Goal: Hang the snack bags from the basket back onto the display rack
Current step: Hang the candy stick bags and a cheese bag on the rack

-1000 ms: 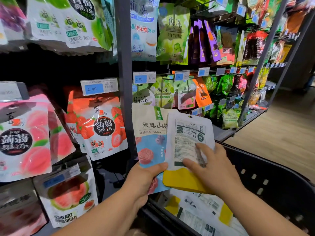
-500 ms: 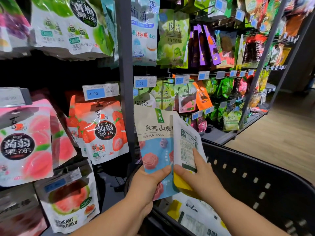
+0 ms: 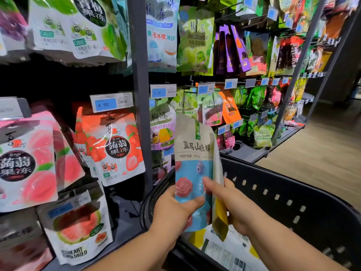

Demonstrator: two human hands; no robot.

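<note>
Two snack bags stand upright above the black basket (image 3: pixel 293 192). The front one is a beige and blue snack bag (image 3: pixel 192 157) with pink candies printed on it; my left hand (image 3: pixel 175 208) grips its lower left edge, thumb across the front. Behind it, edge-on, is a white and yellow snack bag (image 3: pixel 218 212), which my right hand (image 3: pixel 232 200) holds, with the thumb reaching onto the blue bag's front. More white and yellow bags (image 3: pixel 224 249) lie in the basket. The display rack (image 3: pixel 139 94) with its hooks rises directly behind.
Strawberry jelly bags (image 3: pixel 115 147) hang left of the rack's upright post, peach bags (image 3: pixel 29 161) farther left, guava bags (image 3: pixel 78 225) below. Green and white plum jelly bags (image 3: pixel 162 124) hang just behind the held bags. Price tags (image 3: pixel 163 91) front the hooks. Wooden floor (image 3: pixel 322 153) lies to the right.
The white and yellow bag has turned from facing me to edge-on and closed in behind the blue bag. Both hands have lifted the pair slightly toward the rack.
</note>
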